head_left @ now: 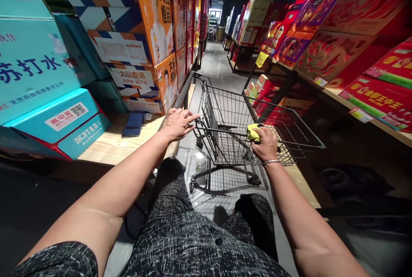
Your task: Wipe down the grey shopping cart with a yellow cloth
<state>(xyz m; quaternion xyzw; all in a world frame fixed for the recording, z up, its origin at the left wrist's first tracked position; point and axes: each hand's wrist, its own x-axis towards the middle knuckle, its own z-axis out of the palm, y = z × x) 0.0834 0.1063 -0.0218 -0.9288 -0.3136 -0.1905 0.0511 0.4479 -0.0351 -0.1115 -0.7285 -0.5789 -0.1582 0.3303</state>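
A black wire shopping cart (283, 116) stands in the aisle in front of me, its basket empty. My right hand (265, 143) is closed round the yellow grip of the cart handle (252, 133). My left hand (178, 123) hovers by the left end of the handle, fingers stretched forward and a little apart, with nothing in it. My patterned dark trousers fill the bottom of the view.
Left, a low wooden shelf (112, 144) carries teal boxes (41, 75), orange and white cartons (144, 41) and a dark blue flat object (134, 124). Right, wooden shelves (370, 109) hold red gift boxes (328, 32). The grey tiled aisle (219, 64) runs ahead between them.
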